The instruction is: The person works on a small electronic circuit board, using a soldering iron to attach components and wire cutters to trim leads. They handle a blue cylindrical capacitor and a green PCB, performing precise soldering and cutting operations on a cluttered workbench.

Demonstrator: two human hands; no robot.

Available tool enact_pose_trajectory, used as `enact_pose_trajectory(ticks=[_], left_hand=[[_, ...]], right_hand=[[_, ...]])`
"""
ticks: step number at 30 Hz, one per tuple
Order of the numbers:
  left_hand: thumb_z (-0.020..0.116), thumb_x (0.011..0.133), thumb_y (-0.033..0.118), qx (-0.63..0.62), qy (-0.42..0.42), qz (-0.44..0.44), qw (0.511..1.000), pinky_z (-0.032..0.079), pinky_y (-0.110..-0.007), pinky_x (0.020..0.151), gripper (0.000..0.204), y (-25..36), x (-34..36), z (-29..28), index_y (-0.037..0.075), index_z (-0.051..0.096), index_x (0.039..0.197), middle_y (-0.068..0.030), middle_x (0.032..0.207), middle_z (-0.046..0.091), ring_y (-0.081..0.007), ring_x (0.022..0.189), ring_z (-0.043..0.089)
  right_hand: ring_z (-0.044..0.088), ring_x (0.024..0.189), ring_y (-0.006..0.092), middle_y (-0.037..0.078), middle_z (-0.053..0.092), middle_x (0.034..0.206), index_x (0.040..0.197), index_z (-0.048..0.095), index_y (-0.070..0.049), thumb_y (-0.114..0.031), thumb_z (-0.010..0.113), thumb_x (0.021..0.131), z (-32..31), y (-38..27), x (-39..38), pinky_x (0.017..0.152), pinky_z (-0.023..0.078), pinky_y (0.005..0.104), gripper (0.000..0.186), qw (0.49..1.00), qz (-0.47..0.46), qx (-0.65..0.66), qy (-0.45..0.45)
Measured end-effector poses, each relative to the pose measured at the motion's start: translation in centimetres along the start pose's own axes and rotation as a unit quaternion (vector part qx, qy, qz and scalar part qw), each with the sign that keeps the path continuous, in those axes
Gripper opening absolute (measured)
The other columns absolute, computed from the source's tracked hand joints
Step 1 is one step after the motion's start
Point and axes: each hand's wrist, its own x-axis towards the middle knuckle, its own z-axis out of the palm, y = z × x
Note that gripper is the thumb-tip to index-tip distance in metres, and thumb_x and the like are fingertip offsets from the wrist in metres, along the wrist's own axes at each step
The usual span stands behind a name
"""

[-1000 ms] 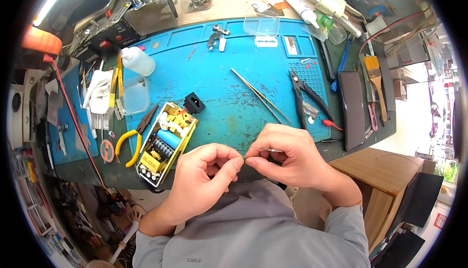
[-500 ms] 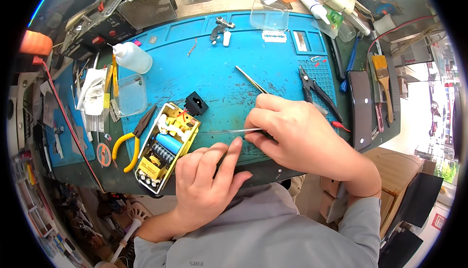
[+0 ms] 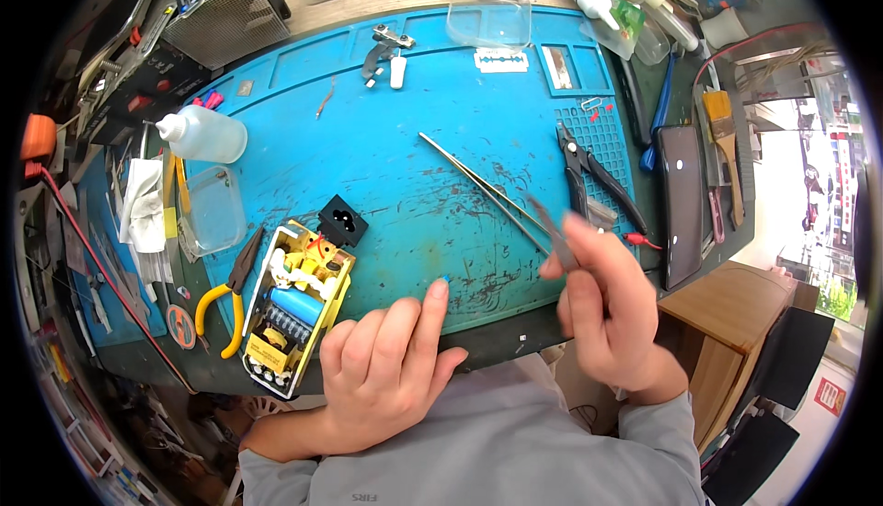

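The right hand has drawn away from the left hand since half a second ago, uncovering the long silver metal tweezers on the blue mat. Its fingers are closed around a slim grey metal tool, blurred, at about two o'clock from the left index fingertip. The tool then pointed towards nine o'clock; now its long axis runs from five to eleven, free end towards eleven.

The left hand's fingers are loosely extended, thumb well apart from the index, gripping nothing; the index tip is at the mat, and I cannot tell whether anything small lies under it. At ten o'clock from that hand, the open yellow-and-white electronics block lies on the worktop, its long axis roughly one to seven o'clock.
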Motion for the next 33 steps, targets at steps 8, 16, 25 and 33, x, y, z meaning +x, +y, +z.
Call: enact_pose_trajectory(ticks=[8, 16, 25, 33], left_hand=[[0.054, 0.107, 0.047, 0.005, -0.013, -0.005, 1.0, 0.041, -0.038, 0.091, 0.051, 0.1, 0.1, -0.1, 0.009, 0.075, 0.134, -0.0035, 0.123, 0.06, -0.0202, 0.108, 0.05], [0.048, 0.111, 0.05, 0.027, 0.001, 0.004, 1.0, 0.041, -0.036, 0.089, 0.054, 0.2, 0.2, 0.0, 0.009, 0.076, 0.131, -0.0029, 0.123, 0.062, -0.0192, 0.106, 0.052], [0.047, 0.111, 0.051, 0.028, 0.009, -0.004, 1.0, 0.041, -0.036, 0.088, 0.055, 0.4, 0.3, 0.1, 0.009, 0.078, 0.128, -0.002, 0.12, 0.064, -0.018, 0.105, 0.053], [0.048, 0.111, 0.051, 0.024, 0.003, -0.009, 1.0, 0.04, -0.037, 0.09, 0.054, 0.4, 0.2, 0.1, 0.009, 0.078, 0.129, -0.0014, 0.121, 0.063, -0.0176, 0.106, 0.052]], right_hand=[[0.065, 0.077, 0.0245, 0.012, 0.066, 0.099, 0.124, 0.075, 0.001, 0.011, 0.073, 0.086, 1.2, 0.2, -1.8, 0.069, 0.054, 0.0322, 0.04, 0.995, -0.087, 0.036, -0.016], [0.066, 0.063, 0.0206, 0.011, 0.074, 0.088, 0.12, 0.073, 0.006, -0.008, 0.083, 0.088, 4.3, 2.1, -2.1, 0.053, 0.049, 0.0292, 0.037, 0.975, -0.198, -0.088, 0.042], [0.067, 0.066, 0.0185, 0.01, 0.074, 0.092, 0.114, 0.077, 0.003, 0.0, 0.084, 0.077, 4.2, 1.7, -1.6, 0.053, 0.052, 0.0272, 0.038, 0.976, -0.194, -0.087, 0.047], [0.067, 0.066, 0.018, 0.01, 0.075, 0.092, 0.111, 0.077, 0.004, 0.003, 0.082, 0.076, 4.1, 1.8, -1.4, 0.053, 0.053, 0.0267, 0.036, 0.976, -0.196, -0.088, 0.033]])
